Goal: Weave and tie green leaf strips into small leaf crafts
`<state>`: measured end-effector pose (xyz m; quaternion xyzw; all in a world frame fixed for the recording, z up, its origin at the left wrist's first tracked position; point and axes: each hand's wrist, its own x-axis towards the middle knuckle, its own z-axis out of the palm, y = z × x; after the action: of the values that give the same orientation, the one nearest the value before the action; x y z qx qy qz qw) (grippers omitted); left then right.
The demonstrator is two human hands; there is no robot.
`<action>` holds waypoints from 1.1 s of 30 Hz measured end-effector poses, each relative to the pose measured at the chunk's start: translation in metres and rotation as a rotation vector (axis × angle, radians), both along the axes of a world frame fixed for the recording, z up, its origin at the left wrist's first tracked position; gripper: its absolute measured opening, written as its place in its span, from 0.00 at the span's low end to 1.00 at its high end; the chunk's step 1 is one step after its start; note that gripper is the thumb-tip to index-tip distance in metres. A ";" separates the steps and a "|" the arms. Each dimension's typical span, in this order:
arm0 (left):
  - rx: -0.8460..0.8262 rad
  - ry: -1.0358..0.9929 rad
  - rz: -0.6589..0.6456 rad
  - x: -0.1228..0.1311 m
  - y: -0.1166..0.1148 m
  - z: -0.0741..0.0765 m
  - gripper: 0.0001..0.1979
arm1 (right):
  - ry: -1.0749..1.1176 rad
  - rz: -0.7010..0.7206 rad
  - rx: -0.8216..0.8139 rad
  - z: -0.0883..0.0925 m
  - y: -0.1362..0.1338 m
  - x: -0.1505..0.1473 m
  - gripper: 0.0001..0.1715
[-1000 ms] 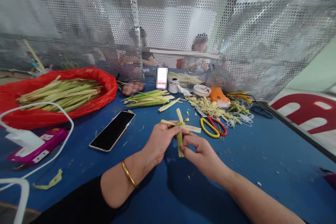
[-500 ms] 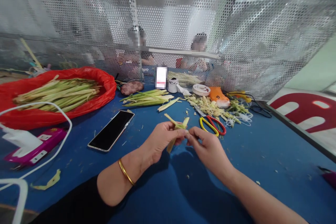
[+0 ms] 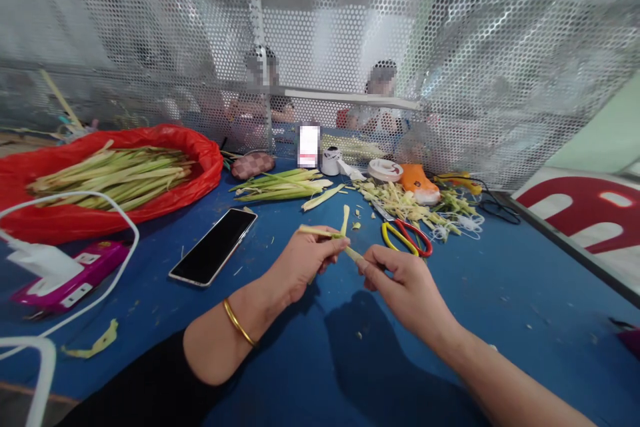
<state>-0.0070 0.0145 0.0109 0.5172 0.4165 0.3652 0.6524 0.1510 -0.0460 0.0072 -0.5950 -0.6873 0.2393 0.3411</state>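
Note:
Above the blue table, my left hand (image 3: 311, 255) pinches a small bundle of crossed pale green plant-leaf strips (image 3: 346, 219). One strip end points up and another sticks out to the left over the fingers. My right hand (image 3: 393, 272) grips a strip end on the right side of the same piece, thumb against fingers, and the strip runs taut between the hands. Where the strips cross is partly hidden by my left fingertips. Scissors with yellow and red handles (image 3: 407, 237) lie just beyond my right hand. Loose leaf strips (image 3: 280, 185) lie further back.
On the left are a red bag (image 3: 213, 163) of leaf strips, a phone (image 3: 214, 247), and a purple power strip (image 3: 95, 273) with white cable. Trimmed scraps (image 3: 400, 203), a tape roll (image 3: 385, 170) and an orange packet (image 3: 417, 180) sit behind. A perforated metal screen (image 3: 340, 47) separates co-workers.
My right hand has drawn slightly away from my left, and a strip now stretches between them. The held piece has turned, with one end upright and another pointing left.

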 end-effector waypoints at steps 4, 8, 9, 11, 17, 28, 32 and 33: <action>0.014 0.058 0.016 -0.003 0.004 0.001 0.19 | -0.027 0.052 -0.033 0.003 -0.001 0.001 0.18; 0.038 0.074 -0.116 -0.006 0.005 0.003 0.19 | -0.005 0.028 0.061 0.008 0.002 0.008 0.19; 0.031 0.072 -0.173 -0.006 0.004 0.004 0.19 | 0.004 -0.030 0.134 0.010 0.004 0.011 0.17; -0.004 0.073 -0.308 -0.006 0.001 0.006 0.19 | 0.011 -0.112 0.271 0.011 0.008 0.016 0.13; -0.103 0.112 -0.541 0.001 -0.013 0.004 0.15 | 0.283 0.146 0.007 0.006 0.014 0.011 0.09; -0.023 0.207 -0.487 0.008 -0.024 0.002 0.16 | 0.576 0.055 -0.153 0.001 0.010 0.001 0.12; -0.032 0.241 -0.520 0.007 -0.026 0.004 0.17 | 0.531 -0.044 -0.035 -0.003 0.011 -0.002 0.09; -0.036 0.244 -0.534 0.007 -0.026 0.004 0.17 | 0.516 -0.058 -0.008 -0.004 0.011 -0.002 0.09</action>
<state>-0.0003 -0.0116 0.0145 0.6369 0.3476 0.1080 0.6796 0.1487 -0.0351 0.0032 -0.5352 -0.5593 0.3758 0.5093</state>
